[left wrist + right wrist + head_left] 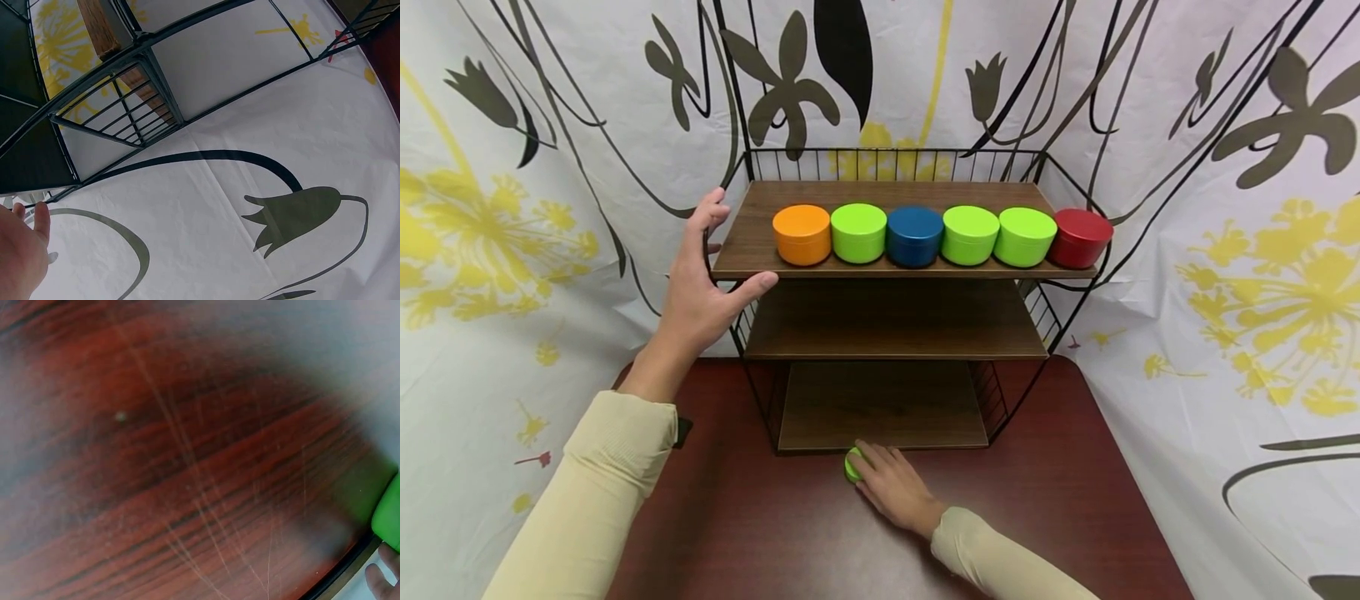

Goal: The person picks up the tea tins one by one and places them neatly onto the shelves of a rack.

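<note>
My left hand is at the left end of the top shelf, its thumb stretched out along the front edge and its fingers spread beside the wire frame. In the left wrist view, part of that hand shows in the lower left corner by a dark rod. Down on the table, just in front of the bottom shelf, my right hand holds a round green tin, partly hidden by the fingers. The right wrist view catches the green tin and fingertips at its right edge.
Along the top shelf's front stand an orange tin, several green tins, a blue tin and a red tin. Below is a middle shelf. The rack stands on a dark red table before patterned cloth.
</note>
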`<state>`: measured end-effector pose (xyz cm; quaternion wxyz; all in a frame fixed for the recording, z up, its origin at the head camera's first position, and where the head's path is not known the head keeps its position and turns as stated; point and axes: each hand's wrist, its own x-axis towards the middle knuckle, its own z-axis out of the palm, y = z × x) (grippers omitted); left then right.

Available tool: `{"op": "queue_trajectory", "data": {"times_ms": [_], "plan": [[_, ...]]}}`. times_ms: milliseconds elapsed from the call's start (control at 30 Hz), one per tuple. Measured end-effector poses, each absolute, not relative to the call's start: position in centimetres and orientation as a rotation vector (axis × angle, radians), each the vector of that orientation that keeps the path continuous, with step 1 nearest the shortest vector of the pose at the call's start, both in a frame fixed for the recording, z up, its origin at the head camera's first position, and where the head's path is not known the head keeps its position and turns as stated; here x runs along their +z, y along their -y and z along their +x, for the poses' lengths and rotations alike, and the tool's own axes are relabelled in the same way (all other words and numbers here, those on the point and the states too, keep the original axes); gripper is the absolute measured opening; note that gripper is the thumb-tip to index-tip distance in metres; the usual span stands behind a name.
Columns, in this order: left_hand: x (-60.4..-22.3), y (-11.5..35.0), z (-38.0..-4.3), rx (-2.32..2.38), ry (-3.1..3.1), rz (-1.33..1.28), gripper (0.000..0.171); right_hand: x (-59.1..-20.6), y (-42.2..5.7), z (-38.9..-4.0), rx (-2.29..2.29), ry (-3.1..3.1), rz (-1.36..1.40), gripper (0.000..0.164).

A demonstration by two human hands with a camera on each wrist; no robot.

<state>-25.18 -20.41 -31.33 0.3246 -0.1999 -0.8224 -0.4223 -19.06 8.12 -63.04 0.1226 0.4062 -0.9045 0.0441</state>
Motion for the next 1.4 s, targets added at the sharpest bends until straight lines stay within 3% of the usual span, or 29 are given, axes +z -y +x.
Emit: {"op": "queue_trajectory", "data": {"times_ms": [600,833,1400], "plan": [[-31.3,20.4,-25.1,-1.119,2.155,-0.526,0.081,-62.0,-8.0,-19.1,0.157,2.57,1.221,0.045],[-31.3,20.4,-25.1,-1.122,2.157,-0.533,0.081,-60.0,-8.1,-19.3,0.076,2.534,1.254,0.051],[-31.3,20.5,-25.0,-1.119,2.162,-0.531,0.082,-52.4,-7.9,-19.2,0.078,2.441,1.387,0.047]]}}
